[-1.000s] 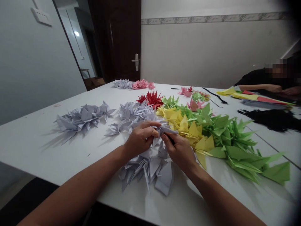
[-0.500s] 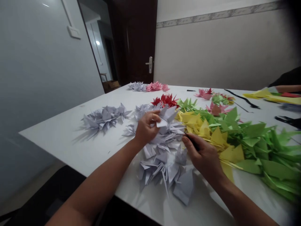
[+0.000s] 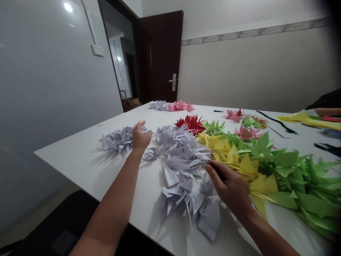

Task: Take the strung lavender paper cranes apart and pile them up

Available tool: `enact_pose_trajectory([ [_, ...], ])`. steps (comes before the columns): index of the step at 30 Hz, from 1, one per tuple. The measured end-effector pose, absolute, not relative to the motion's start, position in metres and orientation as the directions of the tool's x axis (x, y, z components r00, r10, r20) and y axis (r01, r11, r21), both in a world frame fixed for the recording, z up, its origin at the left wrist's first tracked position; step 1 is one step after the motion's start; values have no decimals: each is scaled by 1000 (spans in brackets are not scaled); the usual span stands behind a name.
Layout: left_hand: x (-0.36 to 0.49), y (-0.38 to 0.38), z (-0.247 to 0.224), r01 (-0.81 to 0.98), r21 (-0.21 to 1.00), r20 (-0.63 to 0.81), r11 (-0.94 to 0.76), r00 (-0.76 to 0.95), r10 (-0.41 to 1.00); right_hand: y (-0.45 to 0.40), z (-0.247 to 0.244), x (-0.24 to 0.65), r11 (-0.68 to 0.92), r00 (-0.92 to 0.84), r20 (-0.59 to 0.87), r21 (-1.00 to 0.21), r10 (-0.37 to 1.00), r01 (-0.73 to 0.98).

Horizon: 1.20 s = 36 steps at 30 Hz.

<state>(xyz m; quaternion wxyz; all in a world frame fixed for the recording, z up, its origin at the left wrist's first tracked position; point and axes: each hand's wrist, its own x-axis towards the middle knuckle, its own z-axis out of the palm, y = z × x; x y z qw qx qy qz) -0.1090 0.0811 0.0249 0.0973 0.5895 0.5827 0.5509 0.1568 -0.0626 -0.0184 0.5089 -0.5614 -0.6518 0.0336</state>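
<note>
My left hand (image 3: 140, 137) hangs at the right edge of a heap of pale lavender paper cranes (image 3: 117, 141), its fingers bunched with no paper visible in them. My right hand (image 3: 229, 188) grips a thin black object (image 3: 217, 171), partly hidden by the fingers, beside a larger lavender crane heap (image 3: 183, 167). Its fingertips are close to a mass of yellow paper cranes (image 3: 226, 149). Green paper cranes (image 3: 290, 181) spread to the right of these.
Red cranes (image 3: 190, 123) and pink cranes (image 3: 178, 105) lie farther along the white table (image 3: 80, 156). A co-worker's forearm (image 3: 329, 112) rests beyond yellow and red paper sheets (image 3: 309, 119). A dark wooden door (image 3: 162, 53) stands behind the table.
My left hand has moved away from the central heap, leftward and farther out, to the left heap. My right hand has stayed nearly still, and the view has shifted slightly.
</note>
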Motion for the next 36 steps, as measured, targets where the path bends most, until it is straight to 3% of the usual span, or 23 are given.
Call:
enact_pose_trajectory([
  [3, -104, 66, 32, 724, 651, 274, -225, 52, 960, -63, -17, 157, 372, 148, 632, -611, 761, 699],
  [6, -104, 61, 34, 841, 487, 15, -235, 261, 965, -63, -16, 157, 367, 143, 624, -612, 768, 701],
  [9, -108, 63, 33, 879, 419, -36, -226, 265, 964, -63, -16, 158, 367, 134, 619, -611, 774, 701],
  [19, -111, 52, 41, 913, 369, 12, -175, 183, 983, -67, -12, 155, 370, 93, 610, -587, 787, 720],
  [25, -113, 42, 49, 963, 270, -177, -30, 80, 981, -67, -14, 154, 345, 104, 600, -584, 793, 735],
  [28, -111, 41, 48, 938, 340, -220, -66, 148, 964, -67, -16, 154, 346, 106, 607, -577, 788, 740],
  [31, -109, 43, 45, 855, 502, -200, -130, 261, 944, -67, -16, 153, 359, 95, 613, -573, 784, 736],
  [36, -90, 48, 38, 578, 735, 22, -353, 501, 865, -69, -12, 152, 418, 70, 632, -587, 772, 694],
])
